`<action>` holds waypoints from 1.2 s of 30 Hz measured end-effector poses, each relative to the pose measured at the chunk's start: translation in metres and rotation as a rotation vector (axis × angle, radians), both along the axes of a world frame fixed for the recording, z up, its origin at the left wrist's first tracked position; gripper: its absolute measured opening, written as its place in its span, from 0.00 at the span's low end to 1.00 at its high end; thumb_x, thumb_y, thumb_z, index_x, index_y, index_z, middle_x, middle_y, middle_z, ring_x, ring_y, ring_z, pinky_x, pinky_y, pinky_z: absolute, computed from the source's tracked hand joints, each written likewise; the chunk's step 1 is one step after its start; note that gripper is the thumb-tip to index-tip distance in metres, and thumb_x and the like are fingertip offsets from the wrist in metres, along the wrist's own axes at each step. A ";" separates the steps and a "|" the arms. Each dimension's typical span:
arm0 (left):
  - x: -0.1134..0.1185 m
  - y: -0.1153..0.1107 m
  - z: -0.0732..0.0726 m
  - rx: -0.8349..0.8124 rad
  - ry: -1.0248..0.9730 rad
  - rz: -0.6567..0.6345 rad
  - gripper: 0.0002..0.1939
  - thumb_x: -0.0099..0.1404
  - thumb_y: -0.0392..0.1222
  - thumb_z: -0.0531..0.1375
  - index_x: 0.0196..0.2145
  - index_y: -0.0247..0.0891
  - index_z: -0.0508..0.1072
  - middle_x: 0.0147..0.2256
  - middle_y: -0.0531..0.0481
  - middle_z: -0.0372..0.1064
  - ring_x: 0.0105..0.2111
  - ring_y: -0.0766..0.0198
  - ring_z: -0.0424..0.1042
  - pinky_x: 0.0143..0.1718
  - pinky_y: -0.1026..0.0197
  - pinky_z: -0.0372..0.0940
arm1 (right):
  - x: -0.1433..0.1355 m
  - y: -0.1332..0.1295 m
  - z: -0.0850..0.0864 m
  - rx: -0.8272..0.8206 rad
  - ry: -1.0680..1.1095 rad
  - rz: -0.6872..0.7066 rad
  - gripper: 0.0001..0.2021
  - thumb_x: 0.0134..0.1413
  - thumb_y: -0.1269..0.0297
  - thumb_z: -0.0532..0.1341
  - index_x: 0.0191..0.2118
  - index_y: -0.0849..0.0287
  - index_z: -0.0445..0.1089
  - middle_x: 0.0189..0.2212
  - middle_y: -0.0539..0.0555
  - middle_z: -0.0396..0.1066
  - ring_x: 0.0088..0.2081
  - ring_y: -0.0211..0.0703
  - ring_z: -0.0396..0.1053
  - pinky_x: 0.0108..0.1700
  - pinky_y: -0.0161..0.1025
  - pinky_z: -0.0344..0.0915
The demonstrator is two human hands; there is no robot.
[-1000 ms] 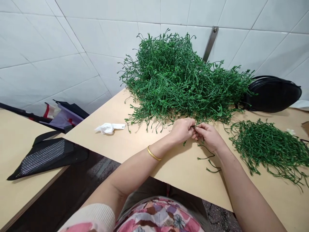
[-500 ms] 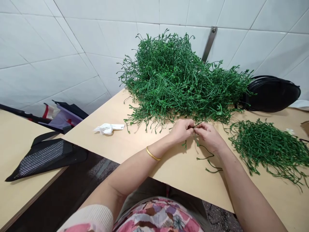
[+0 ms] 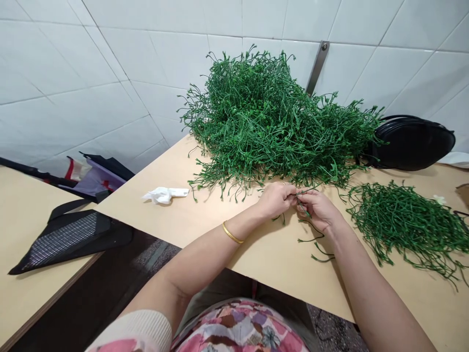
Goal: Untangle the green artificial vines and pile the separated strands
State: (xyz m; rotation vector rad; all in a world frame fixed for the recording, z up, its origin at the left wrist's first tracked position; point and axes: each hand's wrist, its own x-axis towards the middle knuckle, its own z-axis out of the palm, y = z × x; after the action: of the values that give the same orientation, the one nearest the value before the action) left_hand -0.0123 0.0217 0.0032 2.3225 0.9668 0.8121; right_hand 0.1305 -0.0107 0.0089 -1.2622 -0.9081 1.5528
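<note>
My left hand [image 3: 277, 199] and my right hand [image 3: 315, 208] meet at the fingertips just in front of a tall heap of green artificial plant stems [image 3: 256, 117]. Both are closed, pinching thin green plastic stems [image 3: 307, 213] between them. Short stem ends poke out below the left fingers and across the right ones. Exactly how the pieces join is hidden by the fingers. Loose single stems [image 3: 322, 252] lie on the table beside my right wrist. To the right spreads a lower, flatter pile of green stems [image 3: 406, 220].
A crumpled white tissue [image 3: 164, 194] lies on the light wooden table [image 3: 220, 230] at left. The black bag [image 3: 414, 142] stands at the back right by the tiled wall. On a second table at left are a black mesh bag [image 3: 69, 234] and, behind it, a folded umbrella [image 3: 97, 176].
My right hand has turned slightly, and a green stem end now shows across its fingers. The stem ends under my left hand have shifted a little. The piles stay put.
</note>
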 end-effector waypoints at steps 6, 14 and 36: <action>-0.002 0.001 0.001 -0.011 0.018 -0.015 0.09 0.56 0.32 0.52 0.22 0.36 0.69 0.21 0.52 0.60 0.23 0.68 0.56 0.27 0.64 0.48 | -0.003 -0.004 0.004 -0.040 0.050 0.027 0.15 0.34 0.72 0.64 0.32 0.57 0.61 0.22 0.48 0.70 0.23 0.37 0.69 0.28 0.37 0.67; -0.001 0.006 -0.003 -0.088 0.001 -0.019 0.09 0.57 0.33 0.51 0.27 0.35 0.70 0.25 0.51 0.65 0.27 0.67 0.61 0.29 0.64 0.51 | 0.000 0.003 -0.012 0.191 -0.256 0.029 0.11 0.35 0.68 0.58 0.31 0.56 0.60 0.20 0.44 0.62 0.17 0.30 0.51 0.20 0.32 0.49; 0.008 0.015 -0.009 -0.941 -0.730 0.060 0.10 0.51 0.32 0.58 0.17 0.35 0.59 0.15 0.58 0.50 0.16 0.75 0.49 0.20 0.66 0.42 | -0.020 -0.015 -0.003 0.840 -1.179 -0.093 0.07 0.53 0.69 0.50 0.37 0.56 0.63 0.22 0.50 0.65 0.22 0.40 0.60 0.29 0.37 0.53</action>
State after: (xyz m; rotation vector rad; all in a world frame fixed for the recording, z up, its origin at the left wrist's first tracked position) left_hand -0.0040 0.0363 -0.0063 1.0784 0.8138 0.8685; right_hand 0.1100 -0.0253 0.0056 -1.4486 -1.9046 0.0884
